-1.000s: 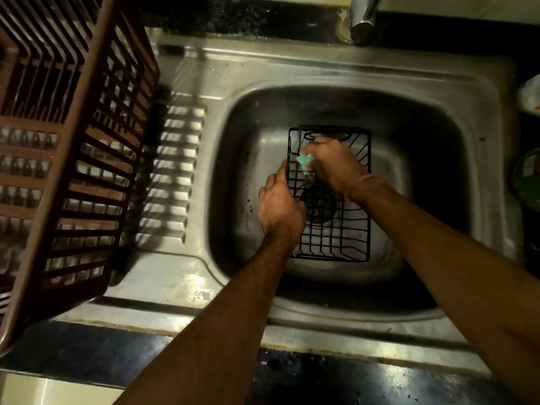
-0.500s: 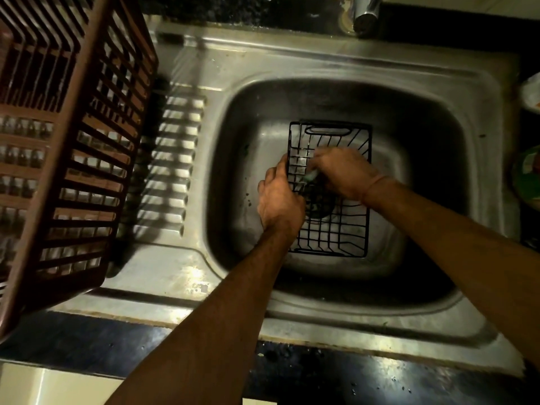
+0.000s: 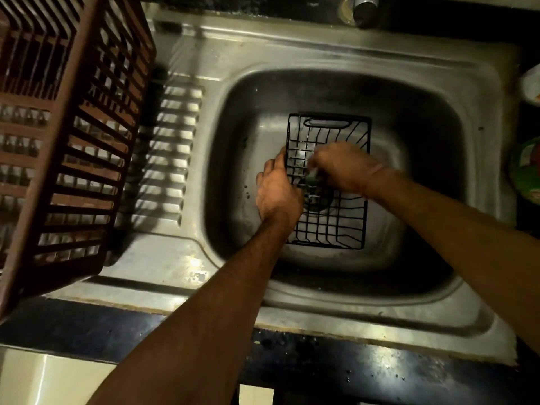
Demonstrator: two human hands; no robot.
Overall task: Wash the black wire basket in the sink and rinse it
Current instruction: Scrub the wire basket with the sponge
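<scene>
The black wire basket (image 3: 336, 226) lies in the bottom of the steel sink (image 3: 233, 141), over the drain. My left hand (image 3: 276, 190) grips the basket's left rim. My right hand (image 3: 339, 166) is inside the basket and holds a small green scrubber (image 3: 312, 176) against the wires near the left side. The scrubber is mostly hidden by my fingers.
A brown slatted plastic crate (image 3: 73, 135) stands on the ribbed drainboard (image 3: 172, 159) at the left. The tap spout (image 3: 363, 8) is at the top edge; no water stream is seen. A green-labelled container (image 3: 526, 171) stands at the right edge. A dark counter edge (image 3: 350, 372) runs along the front.
My right hand has moved the scrubber from the basket's far end toward me along the left side. My left hand has kept its hold on the rim.
</scene>
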